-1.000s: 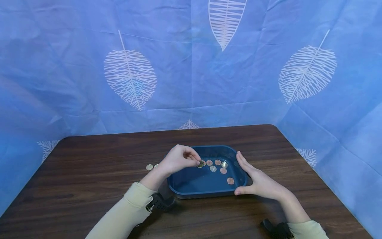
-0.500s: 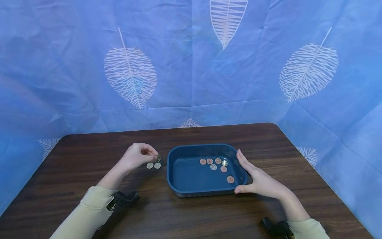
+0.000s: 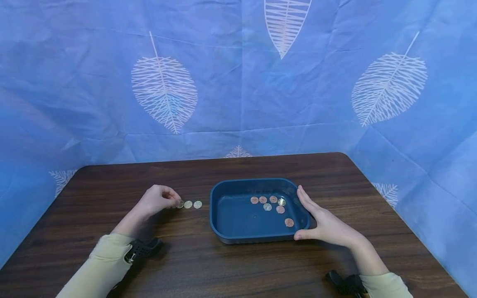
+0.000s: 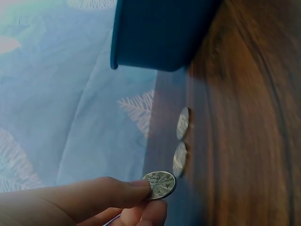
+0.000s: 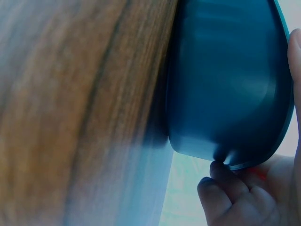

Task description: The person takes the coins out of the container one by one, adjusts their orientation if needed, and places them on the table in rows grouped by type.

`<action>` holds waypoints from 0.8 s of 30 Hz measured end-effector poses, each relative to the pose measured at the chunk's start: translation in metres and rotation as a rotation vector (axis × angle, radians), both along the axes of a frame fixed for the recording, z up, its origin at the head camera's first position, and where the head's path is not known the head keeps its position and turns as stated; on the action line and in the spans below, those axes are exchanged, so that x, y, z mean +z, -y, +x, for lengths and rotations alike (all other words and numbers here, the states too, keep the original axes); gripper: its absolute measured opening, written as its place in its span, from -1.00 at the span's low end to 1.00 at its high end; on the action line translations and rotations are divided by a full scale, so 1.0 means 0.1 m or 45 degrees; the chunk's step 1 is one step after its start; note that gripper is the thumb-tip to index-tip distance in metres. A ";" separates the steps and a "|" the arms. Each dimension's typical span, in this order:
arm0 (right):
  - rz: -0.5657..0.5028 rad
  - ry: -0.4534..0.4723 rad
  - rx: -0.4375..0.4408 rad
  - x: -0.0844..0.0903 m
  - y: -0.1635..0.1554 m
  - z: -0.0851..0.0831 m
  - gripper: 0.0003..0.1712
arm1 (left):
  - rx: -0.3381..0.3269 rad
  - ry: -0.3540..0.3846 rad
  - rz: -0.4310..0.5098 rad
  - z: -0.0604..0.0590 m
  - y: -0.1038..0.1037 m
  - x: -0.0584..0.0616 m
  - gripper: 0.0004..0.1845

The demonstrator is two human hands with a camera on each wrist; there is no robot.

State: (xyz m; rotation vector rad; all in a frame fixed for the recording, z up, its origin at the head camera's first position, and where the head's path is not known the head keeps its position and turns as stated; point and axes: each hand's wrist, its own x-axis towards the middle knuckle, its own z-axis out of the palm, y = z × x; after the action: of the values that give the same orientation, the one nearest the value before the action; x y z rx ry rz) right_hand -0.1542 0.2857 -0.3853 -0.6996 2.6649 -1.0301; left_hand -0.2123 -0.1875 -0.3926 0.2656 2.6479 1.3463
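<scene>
A dark blue tray (image 3: 257,182) sits mid-table with several copper and silver coins (image 3: 271,204) in its right half. My left hand (image 3: 177,202) is on the table left of the tray and pinches a silver coin (image 3: 180,204) (image 4: 160,184) between thumb and finger, right at the tabletop. Two more silver coins (image 3: 188,204) (image 3: 198,204) lie in a row just right of it, also visible in the left wrist view (image 4: 179,159) (image 4: 182,123). My right hand (image 3: 311,219) rests with straight fingers along the tray's right wall (image 5: 225,84), thumb at its near corner.
The dark wooden table (image 3: 238,265) has a rounded far right corner. Blue cloth with white leaf prints (image 3: 164,91) hangs closely behind and at both sides. Black wrist mounts (image 3: 143,248) (image 3: 344,283) sit on both sleeves.
My left hand carried the coin out of the tray, leftwards over its rim, and lowered it to the table left of the two lying coins. The right hand stayed put.
</scene>
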 end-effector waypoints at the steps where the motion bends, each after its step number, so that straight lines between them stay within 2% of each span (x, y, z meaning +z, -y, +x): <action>1: 0.000 -0.001 0.001 0.00 0.00 0.00 0.28 | 0.002 0.005 -0.006 0.00 0.01 -0.01 -0.91; 14: -0.013 0.011 0.012 0.01 0.01 0.00 0.28 | 0.088 -0.008 -0.175 -0.03 0.02 -0.09 -0.95; 24: -0.007 0.006 0.011 0.01 0.01 0.00 0.28 | 0.079 -0.092 -0.283 -0.03 -0.03 -0.11 -0.96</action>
State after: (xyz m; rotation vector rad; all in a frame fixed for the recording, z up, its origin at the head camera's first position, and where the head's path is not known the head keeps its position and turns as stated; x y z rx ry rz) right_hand -0.1541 0.2847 -0.3847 -0.7081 2.6540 -1.0361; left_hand -0.2153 -0.1845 -0.4039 0.2086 2.8567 1.0639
